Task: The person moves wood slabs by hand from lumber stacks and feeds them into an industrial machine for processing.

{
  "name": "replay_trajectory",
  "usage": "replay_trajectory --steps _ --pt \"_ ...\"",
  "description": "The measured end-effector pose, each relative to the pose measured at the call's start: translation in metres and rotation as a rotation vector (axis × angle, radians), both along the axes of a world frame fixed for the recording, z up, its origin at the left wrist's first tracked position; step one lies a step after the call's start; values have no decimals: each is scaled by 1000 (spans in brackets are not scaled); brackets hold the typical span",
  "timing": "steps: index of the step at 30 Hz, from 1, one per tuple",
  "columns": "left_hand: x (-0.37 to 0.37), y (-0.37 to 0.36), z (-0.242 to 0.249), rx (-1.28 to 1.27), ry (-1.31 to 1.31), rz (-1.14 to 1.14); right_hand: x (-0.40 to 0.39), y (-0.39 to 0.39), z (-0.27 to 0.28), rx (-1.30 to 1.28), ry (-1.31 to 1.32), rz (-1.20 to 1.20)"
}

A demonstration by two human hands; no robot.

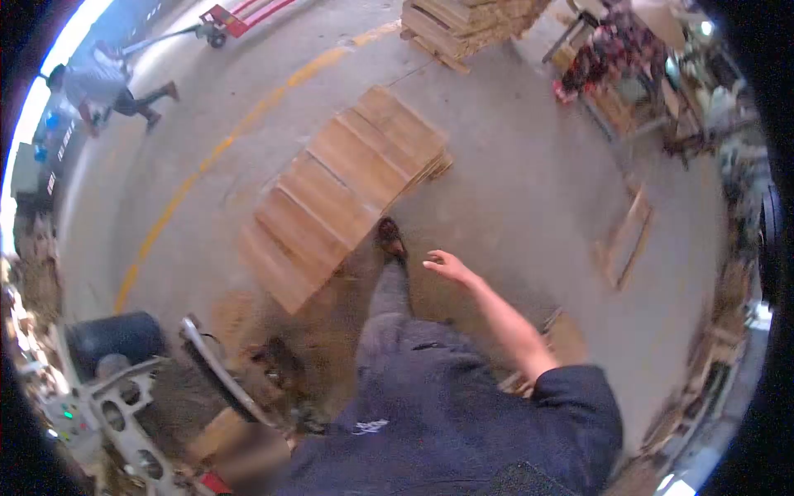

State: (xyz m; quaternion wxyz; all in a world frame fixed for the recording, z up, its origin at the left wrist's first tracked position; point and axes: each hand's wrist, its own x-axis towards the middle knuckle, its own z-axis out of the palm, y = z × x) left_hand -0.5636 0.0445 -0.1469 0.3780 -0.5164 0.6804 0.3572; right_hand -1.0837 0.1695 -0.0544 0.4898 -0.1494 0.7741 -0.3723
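My right hand (445,264) hangs in the air in front of my body, its fingers apart and nothing in them. Nearest to it is my shoe (390,235), beside the edge of a low stack of wooden boards (335,190) on the floor. These boards lie side by side in a long row; the hand is apart from them. I cannot make out my left hand; a blurred brown patch fills the area at the lower left beside my shirt.
Machinery with a black roller (114,345) stands at the left. More stacked wood (467,29) is at the back. A person (107,87) pulls a red pallet jack (244,15) at the far left. Another person (616,54) is at the upper right. A wooden frame (626,238) lies at the right.
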Motion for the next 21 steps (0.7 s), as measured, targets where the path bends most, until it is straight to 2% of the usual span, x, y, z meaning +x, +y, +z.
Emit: replay_trajectory --steps 3,4,5,6,7,8,9,10,11,12,13,14,15,16,17,19,21 --pt "-129 -43 -87 174 384 51 -74 0 -24 -55 53 -136" --pt "-209 -76 -48 -44 443 -54 -100 7 -38 -2 110 -182" --pt "-282 -109 15 -122 556 289 -121 16 -59 32 165 -220" --pt "-324 -124 -33 -544 699 451 -141 28 -71 179 177 -244" --pt "-378 -167 10 -279 734 614 -162 55 -108 207 276 -254" --pt "-417 -192 -24 -275 905 791 -182 72 -104 361 -76 -316" --pt "-464 -208 -32 -377 827 948 -202 61 -63 517 -219 -248" --pt "-503 -231 -39 -128 866 1104 -226 52 -16 692 -344 -183" --pt "-542 -240 -89 -126 1034 1169 -256 46 -8 738 -339 -95" --pt "-577 -253 -90 -28 1201 1248 -287 49 -14 668 -375 -178" --pt "-608 -261 -40 -44 1178 1229 -317 52 -18 592 -416 -287" --pt "-624 -268 -14 -56 1165 1251 -354 43 -21 592 -248 -228" --pt "-639 -276 3 123 1111 1353 -383 34 -27 572 -75 -184" --pt "-656 -279 13 314 1049 1446 -404 12 -24 515 -41 -296" --pt "-673 -278 18 325 1044 1444 -429 -23 -19 461 -9 -414" --pt "-691 -266 16 638 981 2222 -484 -81 -10 421 50 -162" --pt "-695 -231 -50 602 935 2413 -557 -134 -54 337 158 168"
